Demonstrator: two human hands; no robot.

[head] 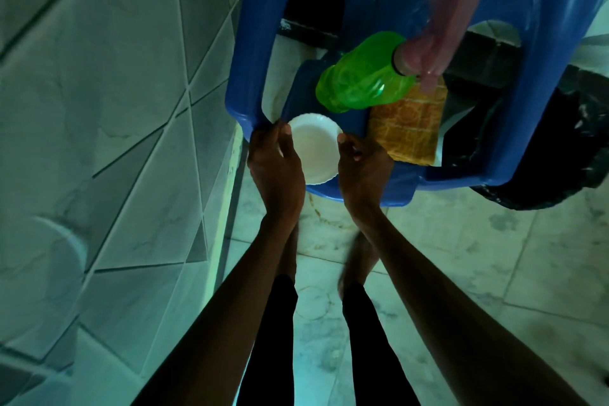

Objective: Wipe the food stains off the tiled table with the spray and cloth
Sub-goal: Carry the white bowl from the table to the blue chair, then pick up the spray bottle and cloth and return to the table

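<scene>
Standing barefoot on a pale, marbled floor [461,257], the person reaches both forearms out to a blue plastic chair [543,109]. The left hand [276,168] and right hand [362,171] flank a small white dish [313,148] with a scalloped rim, thumbs on its edge and fingers curled round it from either side, so both appear to hold it (the undersides of the fingers are hidden). Just beyond on the seat lies a folded cloth [408,128], yellow-orange with a woven grid pattern. On its far end lies the spray bottle [359,82], translucent green and ribbed, with a glossy pink trigger head [441,20]. The chair's back is perforated. To the left runs the tiled table [115,109], its grey-white tiles smooth and cut by diagonal grooves. Wiping seems not yet begun: spray and cloth sit unheld, and stains cannot be made out in the dim light.
</scene>
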